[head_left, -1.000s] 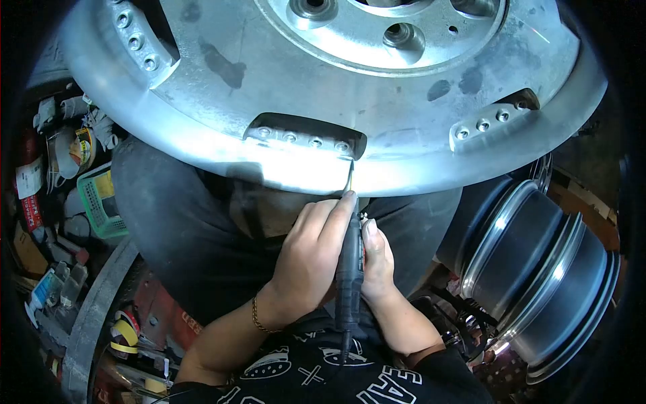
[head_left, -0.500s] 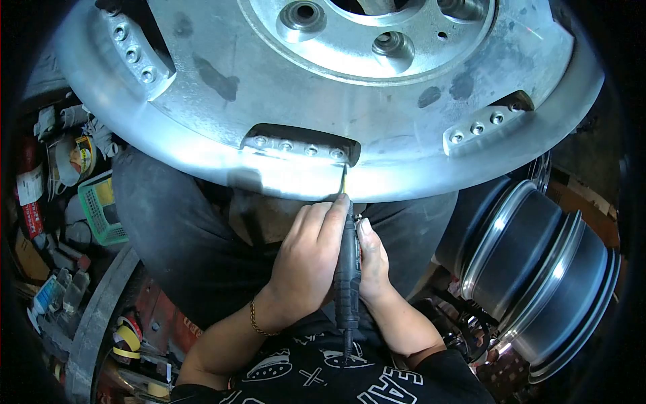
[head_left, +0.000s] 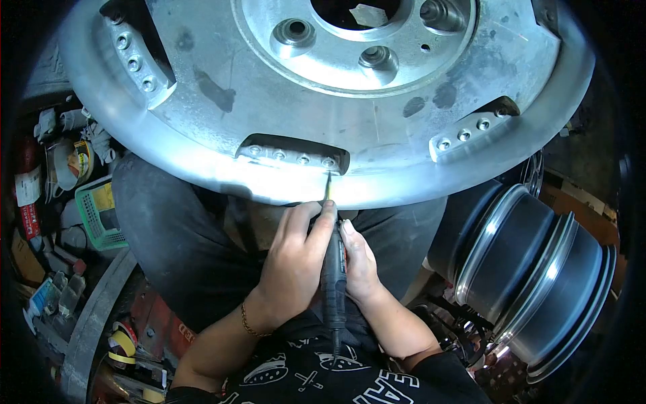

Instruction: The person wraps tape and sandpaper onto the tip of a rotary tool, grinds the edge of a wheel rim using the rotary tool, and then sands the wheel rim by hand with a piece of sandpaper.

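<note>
My left hand [head_left: 294, 257] is wrapped round a black rotary tool [head_left: 334, 286] with a cord at its lower end. On the tool's other side, my right hand [head_left: 361, 266] presses with its thumb up along the body. The tool's thin tip points away from me and meets the lower edge of a slot, near its right end, in a large silver metal wheel [head_left: 269, 111]. Several small holes line a ledge inside that slot. Whether the tip is spinning cannot be seen.
Dark wheel barrels with shiny rims [head_left: 531, 269] are stacked at the right. On the left are a green plastic basket [head_left: 101, 222], a red cylinder [head_left: 29, 195], tape rolls [head_left: 123, 343] and a curved metal piece [head_left: 101, 323]. My knees sit under the wheel's near edge.
Both hands and the rotary tool have shifted slightly left, and the tip has moved a little left along the slot's edge. In view, the wheel sits slightly lower and left.
</note>
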Motion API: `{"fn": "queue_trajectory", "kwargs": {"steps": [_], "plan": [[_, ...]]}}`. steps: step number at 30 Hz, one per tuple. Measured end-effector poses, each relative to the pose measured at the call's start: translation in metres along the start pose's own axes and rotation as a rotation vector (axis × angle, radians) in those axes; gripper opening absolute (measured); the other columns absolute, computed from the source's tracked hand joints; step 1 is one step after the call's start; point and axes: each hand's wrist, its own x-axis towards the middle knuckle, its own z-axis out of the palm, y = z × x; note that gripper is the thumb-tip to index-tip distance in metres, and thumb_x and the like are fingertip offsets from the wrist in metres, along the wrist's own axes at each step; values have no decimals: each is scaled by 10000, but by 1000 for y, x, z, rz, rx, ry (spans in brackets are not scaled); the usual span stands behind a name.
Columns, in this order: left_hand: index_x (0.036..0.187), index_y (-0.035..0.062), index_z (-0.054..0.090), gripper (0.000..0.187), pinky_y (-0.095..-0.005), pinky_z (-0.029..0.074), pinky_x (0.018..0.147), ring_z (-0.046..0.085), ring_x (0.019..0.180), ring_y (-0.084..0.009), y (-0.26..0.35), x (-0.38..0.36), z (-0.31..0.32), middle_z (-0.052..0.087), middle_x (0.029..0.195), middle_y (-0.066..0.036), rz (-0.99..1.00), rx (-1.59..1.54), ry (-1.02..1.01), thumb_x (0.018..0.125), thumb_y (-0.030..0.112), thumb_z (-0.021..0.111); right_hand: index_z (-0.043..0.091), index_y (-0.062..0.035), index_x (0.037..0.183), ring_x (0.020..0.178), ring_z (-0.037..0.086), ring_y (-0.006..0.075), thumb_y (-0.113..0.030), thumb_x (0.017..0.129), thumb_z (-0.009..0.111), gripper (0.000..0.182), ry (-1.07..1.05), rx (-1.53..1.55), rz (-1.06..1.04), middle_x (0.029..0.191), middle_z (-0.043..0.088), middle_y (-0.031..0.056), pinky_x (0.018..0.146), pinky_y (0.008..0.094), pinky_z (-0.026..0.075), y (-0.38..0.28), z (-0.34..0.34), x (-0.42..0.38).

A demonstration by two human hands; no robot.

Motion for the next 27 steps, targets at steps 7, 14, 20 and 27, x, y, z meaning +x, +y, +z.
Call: {"fn": "queue_trajectory", "kwargs": {"steps": [7, 14, 20, 27], "plan": [[1227, -43, 613, 462, -401, 490, 876, 590, 983, -342, -2, 1, 5, 571, 1075, -189, 30, -55, 18, 780, 62, 668, 581, -30, 929, 686, 487, 63, -410, 1080, 338, 476, 71, -32, -64, 784, 564, -14, 644, 227, 419, 1, 3, -4], [1228, -63, 602, 419, -413, 498, 880, 580, 1002, -345, -1, 1, 2, 560, 1085, -197, 31, -31, 2, 816, 15, 616, 574, -38, 935, 677, 473, 62, -415, 1083, 330, 472, 143, -85, -57, 783, 550, -12, 639, 223, 402, 2, 0, 0], [1193, -47, 630, 518, -399, 507, 842, 608, 960, -342, -8, 0, 8, 592, 1058, -187, 41, -42, 85, 690, 37, 724, 611, -35, 971, 686, 586, 120, -308, 1072, 367, 380, -38, 477, 82, 818, 647, 43, 668, 261, 479, 2, -4, 7], [1181, -41, 635, 526, -396, 515, 834, 622, 939, -340, -8, 0, 9, 596, 1049, -187, 27, -74, 112, 665, 21, 719, 608, -32, 924, 668, 598, 118, -246, 1054, 392, 331, -19, 532, 125, 791, 652, 60, 632, 263, 480, 4, -6, 10]]}}
